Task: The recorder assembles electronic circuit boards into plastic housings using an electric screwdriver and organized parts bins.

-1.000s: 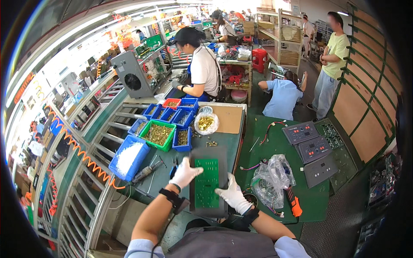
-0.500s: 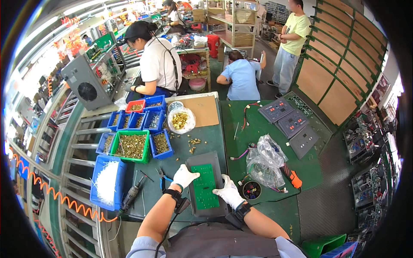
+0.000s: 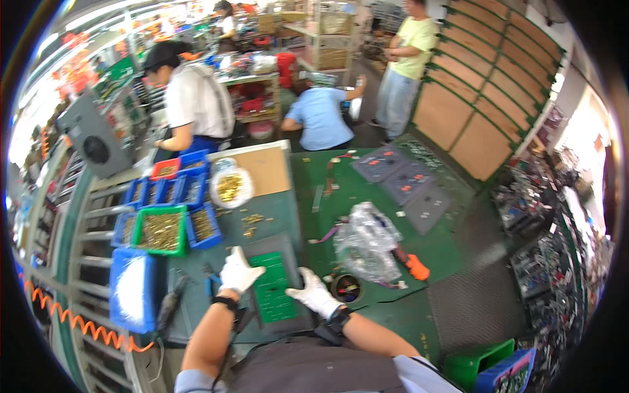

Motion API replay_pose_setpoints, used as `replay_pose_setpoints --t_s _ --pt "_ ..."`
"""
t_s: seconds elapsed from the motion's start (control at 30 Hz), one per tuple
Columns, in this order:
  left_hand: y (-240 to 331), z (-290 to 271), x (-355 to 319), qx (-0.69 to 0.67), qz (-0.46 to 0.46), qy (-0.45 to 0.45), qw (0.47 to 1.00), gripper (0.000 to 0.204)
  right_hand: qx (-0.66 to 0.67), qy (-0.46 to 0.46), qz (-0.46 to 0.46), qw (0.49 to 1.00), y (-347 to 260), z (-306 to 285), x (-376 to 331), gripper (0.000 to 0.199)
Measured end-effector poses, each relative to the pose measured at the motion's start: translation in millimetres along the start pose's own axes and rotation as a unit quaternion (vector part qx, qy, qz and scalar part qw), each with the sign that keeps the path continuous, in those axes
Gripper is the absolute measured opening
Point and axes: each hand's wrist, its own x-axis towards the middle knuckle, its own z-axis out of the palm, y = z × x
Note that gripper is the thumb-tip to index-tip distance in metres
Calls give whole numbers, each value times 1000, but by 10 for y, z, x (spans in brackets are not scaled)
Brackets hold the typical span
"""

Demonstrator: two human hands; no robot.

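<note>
A green circuit board (image 3: 274,302) lies on a dark grey panel (image 3: 283,245) at the front of the table. My left hand (image 3: 240,271), in a white glove, is at the panel's left side. Its thumb reaches to the board's left edge, apart from the fingers. On the right side, my gloved right hand (image 3: 317,295) has its thumb toward the board's right edge and its fingers stretched away from the thumb. Blur hides how firmly either thumb touches. Blue-handled pliers (image 3: 210,281) and a power screwdriver (image 3: 171,302) lie left of my left hand.
Blue bins, a green bin (image 3: 160,250) of brass-coloured parts and a blue bin (image 3: 152,288) of white strips stand left. Right are a round cup (image 3: 346,288), clear plastic bags (image 3: 367,242), an orange-tipped tool (image 3: 417,267) and dark panels (image 3: 427,208). Several people are beyond.
The whole view has swung to the right and blurred, so everything sits further left. Both hands keep much the same place beside the board and panel.
</note>
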Motion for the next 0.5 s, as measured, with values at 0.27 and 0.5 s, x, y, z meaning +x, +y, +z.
replay_pose_setpoints --t_s 0.27,0.5 --pt "-372 105 -246 -42 17 146 988 78 -153 346 11 926 1240 -1725 48 35" --pt "-50 144 -606 -100 82 178 976 52 -326 153 186 914 2150 -2478 -177 55"
